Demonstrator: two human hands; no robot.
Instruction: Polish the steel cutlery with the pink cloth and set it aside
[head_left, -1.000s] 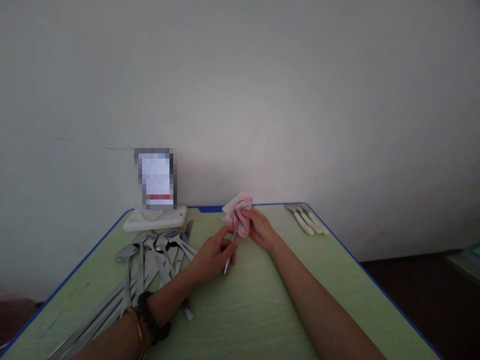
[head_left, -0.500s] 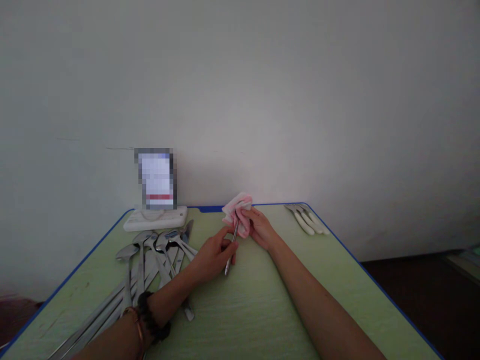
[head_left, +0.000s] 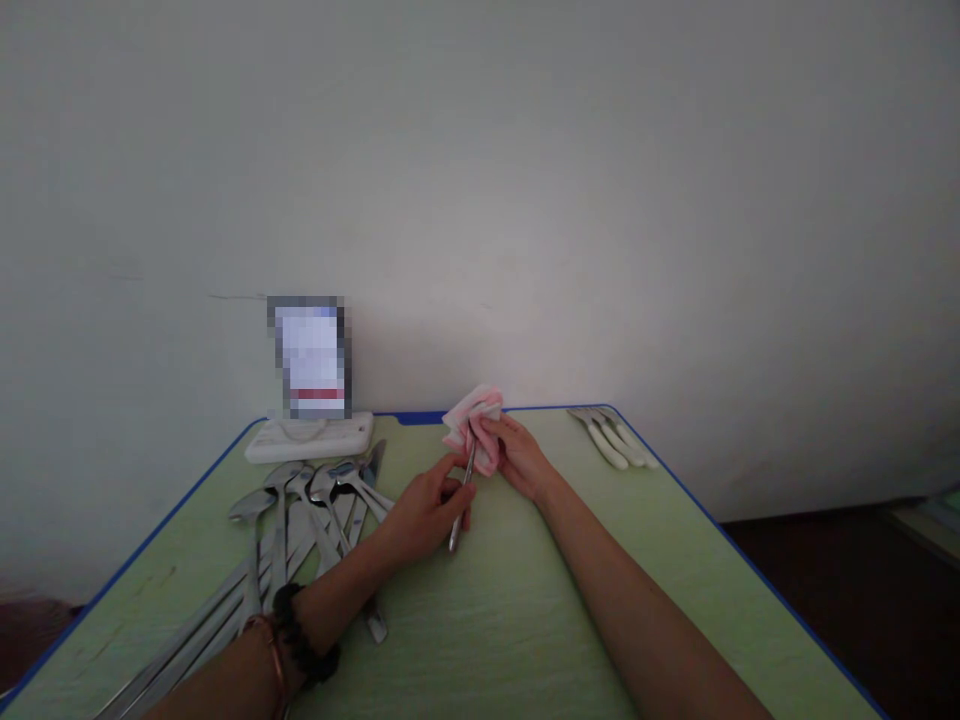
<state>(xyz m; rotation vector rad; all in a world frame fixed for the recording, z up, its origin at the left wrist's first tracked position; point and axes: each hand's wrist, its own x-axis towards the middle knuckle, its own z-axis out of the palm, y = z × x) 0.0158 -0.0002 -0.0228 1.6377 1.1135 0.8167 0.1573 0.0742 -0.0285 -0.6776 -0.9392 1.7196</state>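
So everything here hangs off the pink-and-white cloth [head_left: 476, 405], which I'll use as the landmark. The slim metal utensil [head_left: 466, 473] has its far end tucked into the cloth's folds, and its long axis runs out of the cloth toward the person, leaning a bit left, with the bare handle end the closest part. What's on the covered end? Can't tell, the folds hide it (spoon, fork, knife, your guess is as good as mine).

The left hand [head_left: 431, 508] is on the near-left side of the cloth, fingers closed around the utensil's handle, so it's the nearer hand to the free end. The right hand [head_left: 523, 460] sits just right of the cloth, thumb and fingers pinched narrow on it, so it's the nearer one to the covered end. They come at the utensil from opposite sides, and neither one's wide.

As for the rest, the pile of cutlery [head_left: 280, 520] lies left of the cloth and nearer the person, partly under the left forearm. A few pale-handled forks [head_left: 606, 445] are off to the right of the cloth, near the edge of the green table [head_left: 525, 620]. Left of the cloth there's a white box [head_left: 345, 437] with a blurred-out screen [head_left: 311, 350] propped up by it.
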